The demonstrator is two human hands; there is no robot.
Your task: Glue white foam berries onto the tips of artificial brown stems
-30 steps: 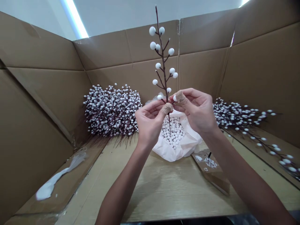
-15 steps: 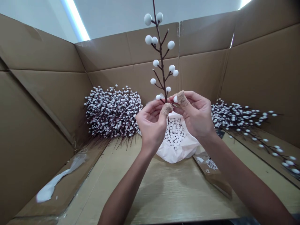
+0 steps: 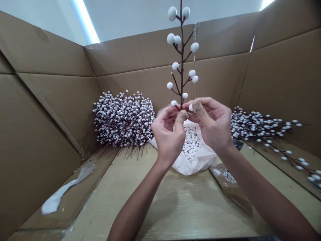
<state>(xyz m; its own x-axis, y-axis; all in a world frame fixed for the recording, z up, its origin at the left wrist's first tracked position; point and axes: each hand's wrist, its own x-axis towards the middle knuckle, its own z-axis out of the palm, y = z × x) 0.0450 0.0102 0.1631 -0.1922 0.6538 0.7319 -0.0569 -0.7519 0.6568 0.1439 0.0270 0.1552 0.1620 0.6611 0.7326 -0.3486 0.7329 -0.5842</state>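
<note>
An artificial berry branch (image 3: 182,57) stands upright, its dark brown stem carrying several white foam berries on short side twigs. My left hand (image 3: 167,135) pinches the stem low down between a taped thumb and fingers, and the hand hides the stem's lower end. My right hand (image 3: 213,124) is close beside it, with its taped thumb and fingers pressed on a small white foam berry (image 3: 191,107) next to the stem. A white bag of loose foam berries (image 3: 193,147) lies open just beneath my hands.
A large cardboard box wall (image 3: 140,53) surrounds the work surface. Heaped berry branches (image 3: 124,120) lie at the left, and more (image 3: 260,124) spread at the right. A flat brown packet (image 3: 229,180) and a white plastic strip (image 3: 65,190) lie low down.
The branch has straightened upright and moved right and up in the view. My hands have shifted right with it, and the stem's lower end no longer shows below my left hand.
</note>
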